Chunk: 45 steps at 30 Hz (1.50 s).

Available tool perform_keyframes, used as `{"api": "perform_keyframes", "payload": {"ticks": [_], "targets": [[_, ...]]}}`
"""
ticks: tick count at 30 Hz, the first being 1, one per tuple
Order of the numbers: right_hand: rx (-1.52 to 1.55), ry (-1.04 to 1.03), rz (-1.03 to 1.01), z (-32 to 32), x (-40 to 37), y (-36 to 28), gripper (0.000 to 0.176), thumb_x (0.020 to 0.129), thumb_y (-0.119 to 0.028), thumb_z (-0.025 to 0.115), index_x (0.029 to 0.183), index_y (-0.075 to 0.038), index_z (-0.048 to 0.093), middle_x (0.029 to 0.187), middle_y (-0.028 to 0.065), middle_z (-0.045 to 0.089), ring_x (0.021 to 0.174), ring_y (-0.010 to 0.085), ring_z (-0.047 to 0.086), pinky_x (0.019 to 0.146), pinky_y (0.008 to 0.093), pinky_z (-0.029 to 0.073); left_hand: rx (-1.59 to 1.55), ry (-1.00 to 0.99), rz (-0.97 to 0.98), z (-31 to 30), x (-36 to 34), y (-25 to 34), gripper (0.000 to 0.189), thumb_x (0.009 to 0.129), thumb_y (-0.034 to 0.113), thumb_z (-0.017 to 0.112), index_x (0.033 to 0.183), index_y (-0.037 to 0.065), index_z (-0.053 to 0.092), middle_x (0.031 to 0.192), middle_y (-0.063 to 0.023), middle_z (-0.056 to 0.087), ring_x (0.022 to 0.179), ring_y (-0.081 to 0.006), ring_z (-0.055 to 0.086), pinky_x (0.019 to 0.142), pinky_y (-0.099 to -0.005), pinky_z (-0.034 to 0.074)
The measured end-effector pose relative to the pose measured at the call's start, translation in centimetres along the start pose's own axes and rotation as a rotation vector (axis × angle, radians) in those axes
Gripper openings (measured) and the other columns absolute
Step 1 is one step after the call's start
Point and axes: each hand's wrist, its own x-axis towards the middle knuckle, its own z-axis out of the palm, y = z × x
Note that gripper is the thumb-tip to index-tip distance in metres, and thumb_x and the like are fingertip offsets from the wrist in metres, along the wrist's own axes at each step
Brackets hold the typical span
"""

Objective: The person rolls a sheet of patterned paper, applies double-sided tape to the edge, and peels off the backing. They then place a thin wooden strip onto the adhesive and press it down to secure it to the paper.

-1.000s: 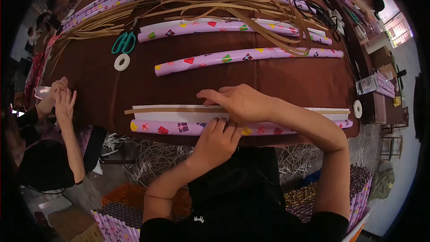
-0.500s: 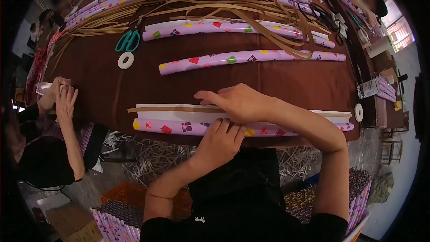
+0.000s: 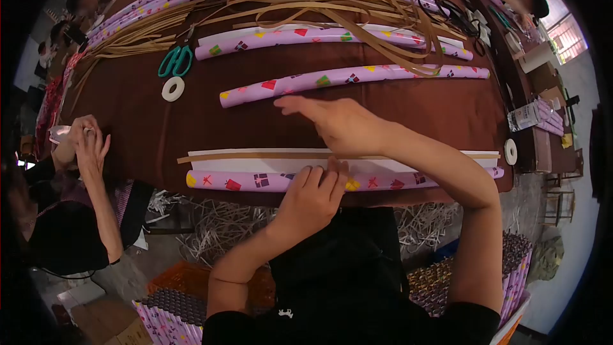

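A lilac wrapping paper roll with a gift pattern (image 3: 396, 181) lies across the near edge of the table, its white inner side (image 3: 242, 165) partly unrolled. A brown strip (image 3: 223, 158) runs lengthwise along that white part. My left hand (image 3: 313, 191) rests with curled fingers on the middle of the roll, gripping it. Above the white flap hovers my right hand (image 3: 351, 126), fingers stretched to the left and apart from the paper; nothing shows in it.
Farther back lie another patterned roll (image 3: 351, 81), teal scissors (image 3: 175, 62), a white tape ring (image 3: 172, 89) and a bundle of brown strips (image 3: 147, 30). A second tape ring (image 3: 510, 152) sits at the right edge. At left, a co-worker's hands (image 3: 89, 144) are over the table.
My right hand has lifted off the paper flap and moved away from me. My left hand stays on the roll. The view has shifted slightly.
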Motion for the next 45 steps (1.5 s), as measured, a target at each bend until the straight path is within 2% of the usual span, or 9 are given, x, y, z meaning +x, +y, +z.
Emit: {"api": "perform_keyframes", "payload": {"ticks": [2, 6, 12, 17, 22, 27, 34, 40, 45], "targets": [[0.131, 0.278, -0.088, -0.8, -1.4, 2.1, 0.058, 0.086, 0.007, 0.051, 0.140, -0.012, 0.041, 0.119, 0.0142, 0.065, 0.088, 0.0330, 0.067, 0.071, 0.0418, 0.054, 0.023, 0.157, -0.007, 0.3, 0.4, -0.1, 0.045, 0.081, 0.014, 0.057, 0.121, -0.007, 0.059, 0.111, -0.0169, 0.061, 0.085, -0.0251, 0.053, 0.084, -0.0347, 0.046], [0.628, 0.398, 0.192, -6.3, -7.7, 1.4, 0.038, 0.097, 0.000, 0.050, 0.134, -0.009, 0.048, 0.106, 0.0050, 0.068, 0.079, 0.0079, 0.059, 0.063, 0.0217, 0.049, 0.020, 0.179, -0.019, 0.5, 0.4, 0.0, 0.047, 0.082, 0.011, 0.057, 0.125, -0.007, 0.057, 0.118, -0.0185, 0.062, 0.085, -0.0242, 0.053, 0.082, -0.0335, 0.046], [0.379, 0.677, 0.237, -5.4, -19.2, 2.8, 0.026, 0.094, -0.002, 0.060, 0.120, -0.003, 0.061, 0.108, 0.0066, 0.068, 0.082, 0.0113, 0.063, 0.072, 0.0243, 0.051, -0.090, 0.117, -0.077, 0.1, 0.3, 0.5, 0.058, 0.077, 0.009, 0.070, 0.131, -0.002, 0.054, 0.125, -0.0178, 0.060, 0.088, -0.0283, 0.053, 0.084, -0.0405, 0.046], [-0.100, 0.489, 0.286, 0.1, -23.1, 1.2, 0.038, 0.080, -0.022, 0.078, 0.112, -0.005, 0.065, 0.114, 0.0104, 0.063, 0.106, 0.0304, 0.057, 0.096, 0.0416, 0.042, -0.091, 0.077, -0.113, -0.2, 0.3, 0.7, 0.053, 0.078, 0.011, 0.069, 0.127, -0.002, 0.058, 0.128, -0.0181, 0.058, 0.093, -0.0281, 0.054, 0.086, -0.0407, 0.046], [-0.522, 0.491, 0.248, 4.1, -23.5, 2.6, 0.050, 0.077, -0.033, 0.078, 0.120, -0.014, 0.063, 0.108, 0.0037, 0.060, 0.096, 0.0233, 0.056, 0.087, 0.0381, 0.043, -0.137, 0.137, -0.112, -0.1, 0.5, 1.0, 0.055, 0.074, 0.007, 0.070, 0.128, -0.001, 0.058, 0.103, -0.0133, 0.054, 0.093, -0.0320, 0.053, 0.086, -0.0445, 0.042], [-0.677, 0.581, 0.125, 4.1, -23.0, 3.0, 0.042, 0.078, -0.031, 0.074, 0.113, -0.009, 0.062, 0.096, 0.0035, 0.055, 0.094, 0.0223, 0.053, 0.083, 0.0370, 0.043, -0.153, 0.153, -0.089, -0.4, 0.9, 0.3, 0.055, 0.075, 0.007, 0.070, 0.128, -0.002, 0.058, 0.107, -0.0145, 0.053, 0.094, -0.0331, 0.052, 0.086, -0.0454, 0.042], [-0.583, 0.613, 0.170, 4.1, -21.7, 4.3, 0.048, 0.079, -0.033, 0.075, 0.118, -0.009, 0.062, 0.106, 0.0069, 0.057, 0.098, 0.0253, 0.054, 0.085, 0.0392, 0.042, -0.144, 0.220, -0.067, 0.5, 1.7, -1.8, 0.049, 0.079, 0.007, 0.070, 0.126, 0.000, 0.058, 0.109, -0.0164, 0.053, 0.098, -0.0362, 0.053, 0.086, -0.0461, 0.043], [-0.379, 0.648, 0.273, -0.2, -20.6, 4.6, 0.069, 0.082, -0.038, 0.074, 0.140, -0.012, 0.048, 0.140, 0.0153, 0.049, 0.130, 0.0347, 0.045, 0.107, 0.0477, 0.033, -0.189, 0.232, -0.019, 0.1, 1.4, -1.4, 0.043, 0.077, 0.009, 0.072, 0.117, 0.000, 0.062, 0.105, -0.0149, 0.056, 0.093, -0.0339, 0.055, 0.082, -0.0435, 0.045], [-0.361, 0.145, 0.364, -2.7, -19.0, 7.1, 0.056, 0.081, -0.036, 0.075, 0.128, -0.011, 0.058, 0.111, 0.0098, 0.061, 0.112, 0.0294, 0.055, 0.097, 0.0470, 0.039, -0.175, 0.240, 0.006, 0.3, 1.3, -1.7, 0.045, 0.077, 0.014, 0.073, 0.119, 0.001, 0.063, 0.102, -0.0128, 0.057, 0.091, -0.0311, 0.055, 0.082, -0.0425, 0.045]]}}
